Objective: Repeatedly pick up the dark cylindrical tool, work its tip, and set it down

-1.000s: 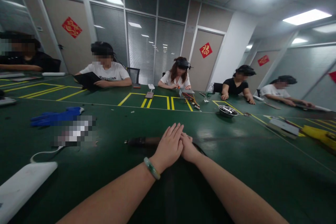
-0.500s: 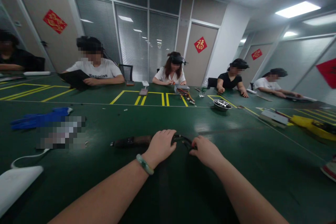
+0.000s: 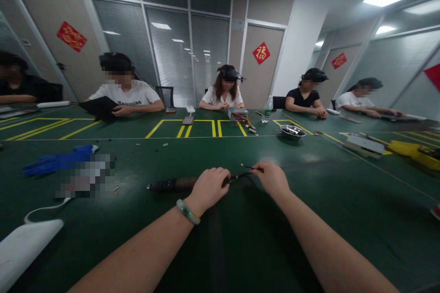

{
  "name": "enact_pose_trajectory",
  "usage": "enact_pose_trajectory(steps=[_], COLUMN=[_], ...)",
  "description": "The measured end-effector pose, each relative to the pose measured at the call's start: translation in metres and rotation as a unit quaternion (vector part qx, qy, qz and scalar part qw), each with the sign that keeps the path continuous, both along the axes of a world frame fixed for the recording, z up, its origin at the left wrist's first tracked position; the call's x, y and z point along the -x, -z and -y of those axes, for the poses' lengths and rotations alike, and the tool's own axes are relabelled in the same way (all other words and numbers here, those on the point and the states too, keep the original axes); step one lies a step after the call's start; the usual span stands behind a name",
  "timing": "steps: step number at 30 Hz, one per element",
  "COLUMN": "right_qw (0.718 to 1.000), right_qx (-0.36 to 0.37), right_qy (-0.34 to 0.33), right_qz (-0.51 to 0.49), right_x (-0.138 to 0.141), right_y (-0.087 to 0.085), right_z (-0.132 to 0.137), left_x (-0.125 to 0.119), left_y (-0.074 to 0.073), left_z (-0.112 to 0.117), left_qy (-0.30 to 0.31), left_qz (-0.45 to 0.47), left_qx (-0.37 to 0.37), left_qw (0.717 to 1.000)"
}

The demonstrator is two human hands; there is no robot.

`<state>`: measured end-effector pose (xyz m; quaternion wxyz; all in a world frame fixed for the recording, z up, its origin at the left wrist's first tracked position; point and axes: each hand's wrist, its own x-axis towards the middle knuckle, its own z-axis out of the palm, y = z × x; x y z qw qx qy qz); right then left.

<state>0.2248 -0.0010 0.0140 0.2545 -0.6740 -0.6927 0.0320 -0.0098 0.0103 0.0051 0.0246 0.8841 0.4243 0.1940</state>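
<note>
My left hand (image 3: 209, 187), with a pale green bangle on its wrist, is curled over a long dark tool (image 3: 172, 185) that lies flat on the green table (image 3: 220, 247). A thin dark wire (image 3: 244, 175) runs from the tool's right end to my right hand (image 3: 273, 177). That hand pinches the wire's free end, and the tip sticks out to the left of the fingers. Both forearms reach in from the bottom edge.
Blue gloves (image 3: 58, 161) and a white box (image 3: 24, 248) with a cable lie at left. A metal bowl (image 3: 292, 132), a water bottle (image 3: 266, 110) and a wire bundle (image 3: 245, 123) sit farther back. Several people sit along the far edge; yellow objects (image 3: 412, 150) lie at right.
My hands were pressed together over the tool a second ago. They have separated: the left stays on the tool, the right has moved right and lifted the wire end.
</note>
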Motion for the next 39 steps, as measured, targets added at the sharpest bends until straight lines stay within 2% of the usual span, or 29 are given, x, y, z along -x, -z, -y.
enact_pose_trajectory(steps=[3, 11, 14, 19, 21, 27, 32, 39], right_qw=[0.998, 0.990, 0.988, 0.989, 0.991, 0.994, 0.992, 0.989], right_qx=[0.010, 0.043, 0.066, 0.084, 0.073, -0.020, -0.024, -0.026], right_qy=[-0.057, -0.117, -0.104, -0.073, -0.082, -0.111, -0.119, -0.142], right_qz=[-0.017, 0.061, 0.097, 0.097, 0.076, 0.014, 0.032, 0.025], right_x=[0.006, 0.029, 0.029, 0.022, 0.021, 0.031, 0.034, 0.035], right_y=[0.007, 0.017, 0.016, 0.011, 0.009, 0.014, 0.020, 0.018], right_z=[0.000, 0.002, 0.002, 0.009, 0.012, 0.011, 0.010, 0.015], left_x=[-0.001, -0.005, -0.005, -0.003, -0.002, -0.002, -0.002, -0.001], left_y=[-0.002, 0.000, 0.001, 0.000, 0.000, -0.001, -0.004, -0.006], left_z=[0.001, 0.000, -0.001, 0.002, 0.004, 0.005, 0.007, 0.007], left_qy=[0.000, -0.009, -0.005, 0.016, 0.021, 0.019, 0.014, 0.015], left_qz=[-0.012, -0.029, -0.021, -0.002, 0.001, 0.006, -0.003, -0.007], left_qx=[-0.006, -0.027, -0.034, -0.018, -0.013, -0.005, 0.010, 0.015], left_qw=[1.000, 0.999, 0.999, 1.000, 1.000, 1.000, 1.000, 1.000])
